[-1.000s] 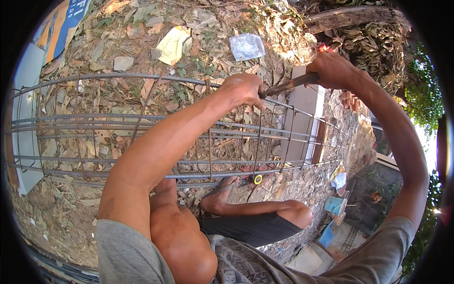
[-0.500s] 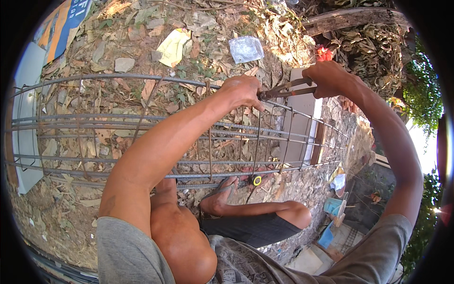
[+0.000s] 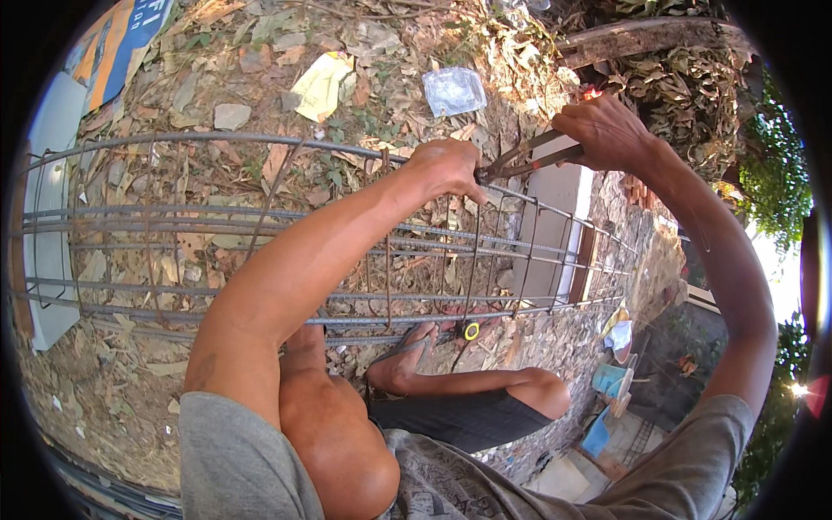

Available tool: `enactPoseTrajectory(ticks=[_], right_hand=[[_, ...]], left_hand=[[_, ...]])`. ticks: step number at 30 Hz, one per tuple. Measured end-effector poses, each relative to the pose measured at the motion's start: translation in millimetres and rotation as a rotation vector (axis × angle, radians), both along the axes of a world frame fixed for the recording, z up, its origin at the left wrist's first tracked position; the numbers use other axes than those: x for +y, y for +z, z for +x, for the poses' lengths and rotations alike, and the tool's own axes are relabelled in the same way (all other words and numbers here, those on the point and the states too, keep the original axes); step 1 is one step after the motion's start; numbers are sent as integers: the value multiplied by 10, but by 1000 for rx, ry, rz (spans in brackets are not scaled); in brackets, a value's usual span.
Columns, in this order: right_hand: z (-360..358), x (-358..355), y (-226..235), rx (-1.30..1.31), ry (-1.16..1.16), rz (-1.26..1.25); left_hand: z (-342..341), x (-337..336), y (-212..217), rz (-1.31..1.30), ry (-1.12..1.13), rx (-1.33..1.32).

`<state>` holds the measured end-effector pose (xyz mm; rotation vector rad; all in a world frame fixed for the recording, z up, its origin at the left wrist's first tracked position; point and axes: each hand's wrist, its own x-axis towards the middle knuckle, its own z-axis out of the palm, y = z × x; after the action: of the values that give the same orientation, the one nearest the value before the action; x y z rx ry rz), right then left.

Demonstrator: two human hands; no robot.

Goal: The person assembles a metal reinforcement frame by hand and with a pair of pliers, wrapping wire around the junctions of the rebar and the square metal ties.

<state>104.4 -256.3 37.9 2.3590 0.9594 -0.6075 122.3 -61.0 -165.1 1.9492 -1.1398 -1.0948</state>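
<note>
A long cage of steel rebar point(image 3: 494, 236), with thin stirrups around its bars, lies across in front of me. My left hand point(image 3: 446, 166) is closed over the far top bar, its fingers partly hidden, right beside the jaws of a pair of pincers. These pincers point(image 3: 527, 161) have long dark handles, one with a reddish patch, and their jaws meet the bar at a stirrup. My right hand point(image 3: 605, 130) is wrapped round the handle ends, beyond the bar and to the right. Whether the jaws grip wire cannot be made out.
Pale blocks support the cage at the left point(image 3: 54, 286) and right point(image 3: 555, 186). A yellow tape measure point(image 3: 471, 330) lies by my foot. Beyond the cage are yellow paper point(image 3: 324, 85), a clear plastic container point(image 3: 454, 91) and a log point(image 3: 654, 39). Dry leaves cover the ground.
My right hand has shifted slightly away from me, swinging the pincer handles with it. The left hand stays at the same spot on the bar.
</note>
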Motion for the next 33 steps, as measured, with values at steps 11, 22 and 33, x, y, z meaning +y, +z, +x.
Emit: enactPoseTrajectory(ticks=[11,22,33], right_hand=[[-127,391,19,-46,-391,-225],[163,440,103,596,-1198,-452],[-120,73,114,-171,292,-39]], left_hand=[[-39,91,-103,-185,75,-35],[-46,28,-12,-119,45,-7],[-31,17,-117,-208,102,-1]])
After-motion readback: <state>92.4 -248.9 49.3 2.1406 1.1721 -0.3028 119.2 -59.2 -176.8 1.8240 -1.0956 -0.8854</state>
